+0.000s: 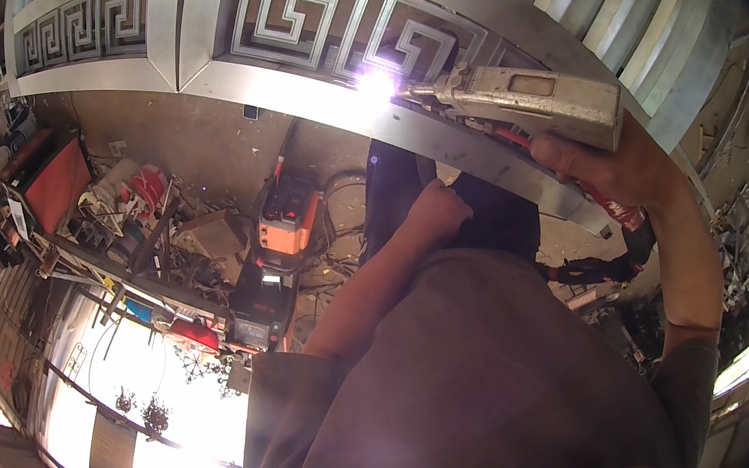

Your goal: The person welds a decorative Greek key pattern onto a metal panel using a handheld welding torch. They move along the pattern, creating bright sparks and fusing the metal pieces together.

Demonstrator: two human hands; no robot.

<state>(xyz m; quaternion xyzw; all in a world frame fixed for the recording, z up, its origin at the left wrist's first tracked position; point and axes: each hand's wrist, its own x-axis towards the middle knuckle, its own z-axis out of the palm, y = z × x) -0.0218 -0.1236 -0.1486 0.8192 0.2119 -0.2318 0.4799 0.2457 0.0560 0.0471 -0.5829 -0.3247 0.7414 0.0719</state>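
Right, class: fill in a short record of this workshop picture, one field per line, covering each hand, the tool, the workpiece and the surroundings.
Right hand: grips a grey handheld welding gun
Tool tip: bright glare where the nozzle meets the metal
Left hand: closed in a fist, resting against the lower edge of the gate frame
Workpiece: silver metal gate with square spiral panels
Surroundings: orange welding machine on the floor, cluttered rack on the left

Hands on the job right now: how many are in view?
2. The right hand grips the grey welding gun, whose tip sparks on the metal frame. The left hand rests fisted below the frame's lower edge. No other hands show.
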